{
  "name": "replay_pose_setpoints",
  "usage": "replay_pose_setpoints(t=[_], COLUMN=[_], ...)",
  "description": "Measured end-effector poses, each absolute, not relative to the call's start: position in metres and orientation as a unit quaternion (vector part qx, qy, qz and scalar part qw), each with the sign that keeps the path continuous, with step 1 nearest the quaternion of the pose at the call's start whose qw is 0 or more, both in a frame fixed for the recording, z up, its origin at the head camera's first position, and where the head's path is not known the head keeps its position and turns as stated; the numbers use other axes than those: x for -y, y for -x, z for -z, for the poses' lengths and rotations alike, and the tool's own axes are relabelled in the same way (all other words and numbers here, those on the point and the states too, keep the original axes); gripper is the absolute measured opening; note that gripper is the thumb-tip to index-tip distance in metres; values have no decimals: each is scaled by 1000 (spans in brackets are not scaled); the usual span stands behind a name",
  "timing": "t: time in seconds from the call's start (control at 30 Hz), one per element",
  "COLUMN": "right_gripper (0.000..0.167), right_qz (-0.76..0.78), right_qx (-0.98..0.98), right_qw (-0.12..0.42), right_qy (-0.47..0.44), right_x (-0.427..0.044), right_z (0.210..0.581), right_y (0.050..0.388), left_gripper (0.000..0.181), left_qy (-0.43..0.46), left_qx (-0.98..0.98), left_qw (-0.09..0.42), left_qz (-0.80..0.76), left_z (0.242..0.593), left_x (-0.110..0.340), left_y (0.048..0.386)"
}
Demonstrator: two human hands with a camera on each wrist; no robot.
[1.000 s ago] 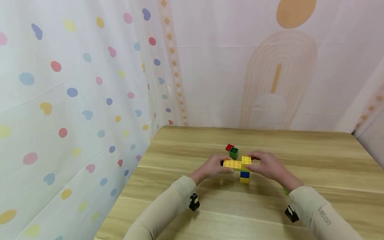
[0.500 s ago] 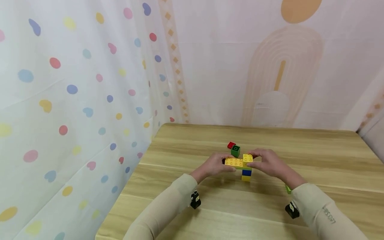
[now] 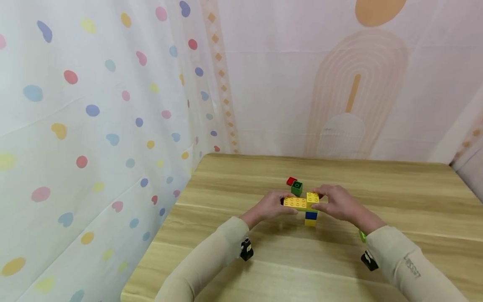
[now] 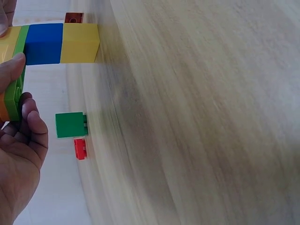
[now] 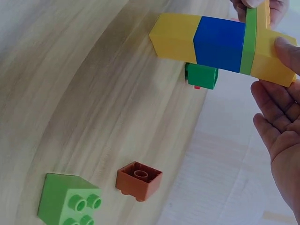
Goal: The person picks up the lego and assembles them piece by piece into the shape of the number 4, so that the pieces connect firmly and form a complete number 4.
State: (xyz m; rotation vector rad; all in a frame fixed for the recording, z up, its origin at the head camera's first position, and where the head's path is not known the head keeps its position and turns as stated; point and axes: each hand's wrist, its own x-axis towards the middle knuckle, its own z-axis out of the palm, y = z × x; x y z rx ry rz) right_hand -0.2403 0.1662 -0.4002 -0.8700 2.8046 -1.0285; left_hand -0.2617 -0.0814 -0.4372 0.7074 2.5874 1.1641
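Note:
A stack of toy building bricks stands upright between the hands, its foot at or close to the tabletop. From the bottom come a yellow brick (image 4: 80, 43), a blue brick (image 5: 219, 43) and a flat green plate (image 5: 249, 42) reaching out leftward. On that plate lie a long orange-yellow studded brick (image 3: 295, 203) and, to its right, a square yellow brick (image 3: 312, 198). My left hand (image 3: 269, 205) pinches the left end of the long brick and plate between thumb and fingers. With thumb and fingertips, my right hand (image 3: 337, 203) grips the top yellow brick.
Behind the stack on the wooden table (image 3: 234, 176) are a dark green brick (image 3: 297, 188) and a small red brick (image 3: 291, 180). To the right lie a light green brick (image 5: 61, 199) and an upturned brown brick (image 5: 139, 182). A patterned curtain (image 3: 271, 105) hangs behind.
The head view has shifted slightly, so hands, stack and loose bricks all sit a little higher and further right. Both hands keep the same hold on the bricks.

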Motion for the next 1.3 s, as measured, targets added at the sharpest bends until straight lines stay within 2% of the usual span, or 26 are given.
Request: replay_pose_setpoints(t=[0.27,0.43,0.77,1.1,1.2,1.3], right_gripper=[48,45,55,53,53,51], right_qz=[355,392,438,483,484,486], right_qx=[-901,-889,-883,-861,-861,-860], right_qw=[16,-4,29,30,23,21], right_qy=[250,236,164,154,155,154], right_x=[-168,-166,-165,-165,-164,-163], right_z=[412,422,430,439,440,440], right_y=[242,242,236,230,228,227], left_gripper=[32,32,33,30,36,48], left_qy=[-236,-230,-233,-243,-251,-257], left_qx=[-879,-882,-877,-864,-862,-866], left_qw=[122,119,129,122,121,121], left_qz=[-396,-393,-401,-423,-423,-411], left_z=[439,438,439,441,443,443], left_x=[80,82,79,78,79,81], left_y=[267,272,271,265,264,263])
